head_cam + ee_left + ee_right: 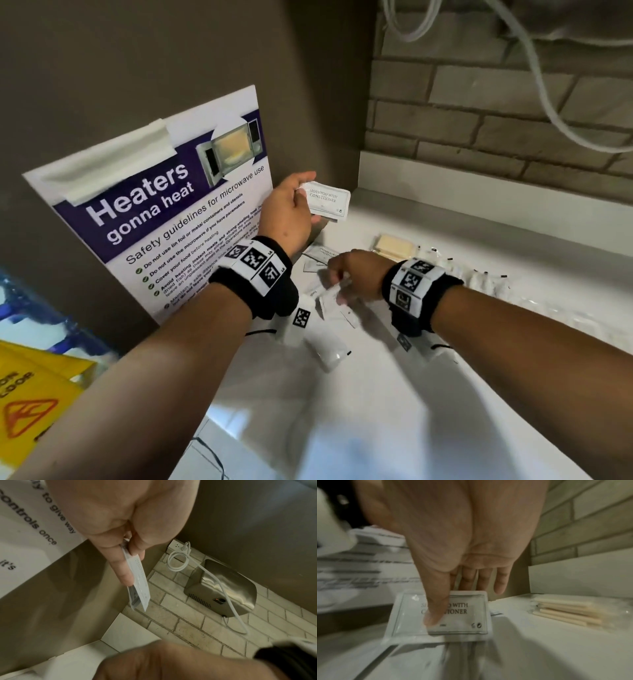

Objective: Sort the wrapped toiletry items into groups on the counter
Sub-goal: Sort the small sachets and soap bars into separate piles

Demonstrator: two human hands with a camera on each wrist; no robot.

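Observation:
My left hand (303, 195) is raised near the corner wall and pinches a thin stack of white "shampoo with conditioner" sachets (329, 202) between thumb and forefinger; the left wrist view shows the stack (139, 588) edge-on. My right hand (337, 279) is low over the white counter (428, 394) and blurred. In the right wrist view its thumb (435, 615) lies across another shampoo sachet (464, 615) with the fingers behind it, pinching it. More sachets (317, 255) lie flat on the counter just beyond that hand.
A wrapped yellowish soap bar (394, 247) and clear packs with black tips (479, 279) lie to the right; packed pale sticks (565, 612) show beside the sachet. A microwave safety poster (164, 219) leans at left. A hand dryer (221, 592) and white cable (178, 561) hang on the brick wall.

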